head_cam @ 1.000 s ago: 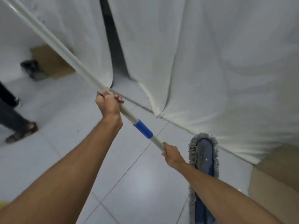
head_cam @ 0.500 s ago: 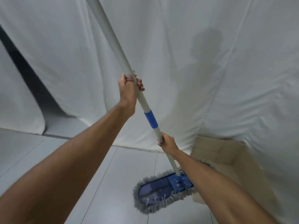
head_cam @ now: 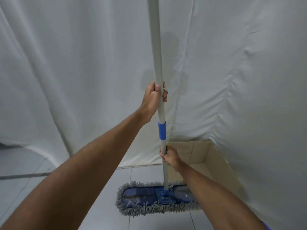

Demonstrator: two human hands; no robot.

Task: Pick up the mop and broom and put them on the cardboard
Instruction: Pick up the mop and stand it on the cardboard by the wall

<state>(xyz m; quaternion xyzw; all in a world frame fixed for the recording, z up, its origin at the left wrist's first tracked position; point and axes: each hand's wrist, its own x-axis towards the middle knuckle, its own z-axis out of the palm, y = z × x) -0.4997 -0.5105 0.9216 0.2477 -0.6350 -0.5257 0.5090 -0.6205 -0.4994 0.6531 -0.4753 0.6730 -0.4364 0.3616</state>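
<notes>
I hold a mop upright in both hands. Its long grey handle [head_cam: 156,47] has a blue collar [head_cam: 162,130] and runs out of the top of the view. My left hand [head_cam: 153,98] grips the handle above the collar, and my right hand [head_cam: 168,156] grips it below. The flat blue mop head [head_cam: 149,199], fringed with grey strands, is low over the floor, partly overlapping the near left edge of the brown cardboard [head_cam: 207,156]. The cardboard lies on the floor against the white sheet. No broom is in view.
White fabric sheets [head_cam: 83,72] hang as a wall straight ahead and to the right, reaching the floor. Grey floor tiles [head_cam: 25,166] spread out at lower left. A dark gap under the fabric shows at far left.
The handle has swung from leaning left to nearly upright. The mop head has turned square to me and shifted right, up to the cardboard. Both hands kept their grip.
</notes>
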